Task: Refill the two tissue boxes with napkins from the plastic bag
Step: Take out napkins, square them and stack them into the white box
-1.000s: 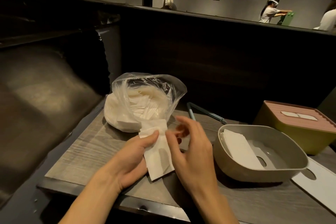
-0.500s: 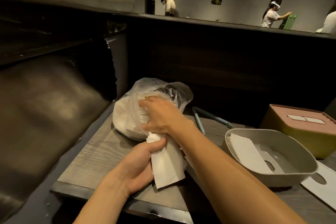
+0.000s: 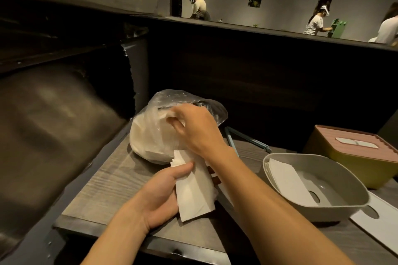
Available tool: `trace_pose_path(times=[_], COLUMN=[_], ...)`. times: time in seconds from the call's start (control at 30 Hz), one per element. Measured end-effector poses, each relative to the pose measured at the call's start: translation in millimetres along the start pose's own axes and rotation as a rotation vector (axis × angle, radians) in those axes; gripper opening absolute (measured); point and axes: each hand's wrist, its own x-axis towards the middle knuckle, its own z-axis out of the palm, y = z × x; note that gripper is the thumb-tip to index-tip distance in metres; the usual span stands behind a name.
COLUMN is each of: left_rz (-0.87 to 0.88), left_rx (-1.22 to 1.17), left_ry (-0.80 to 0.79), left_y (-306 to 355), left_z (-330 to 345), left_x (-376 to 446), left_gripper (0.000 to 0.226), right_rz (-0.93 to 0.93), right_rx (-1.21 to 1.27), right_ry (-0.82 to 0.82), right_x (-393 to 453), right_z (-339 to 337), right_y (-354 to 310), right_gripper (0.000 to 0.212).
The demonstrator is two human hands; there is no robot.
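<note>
No legible text, label, brand, number or sign in the head view. Wall pictures at the far end are too dark and small to read.
</note>
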Motion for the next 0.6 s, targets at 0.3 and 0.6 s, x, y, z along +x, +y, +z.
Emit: trace_pose_path(times=[0.3,0.6], left_rz=[0.004,-0.041], left_rx=[0.025,-0.012], left_ry=[-0.018,-0.120], left_y=[-1.4,-0.1], left_z=[0.9,-6.3], left_x=[2.4,2.9], left_gripper=[0.041,0.050], right_rz=[0.205,0.613], right_rx=[0.492,1.499], right_ry=[0.300,-0.002], right_x=[-38.5,-115.9], right_z=[-33.8,-65.7], right_y=[-4.9,-7.4], right_gripper=[0.017,0.044])
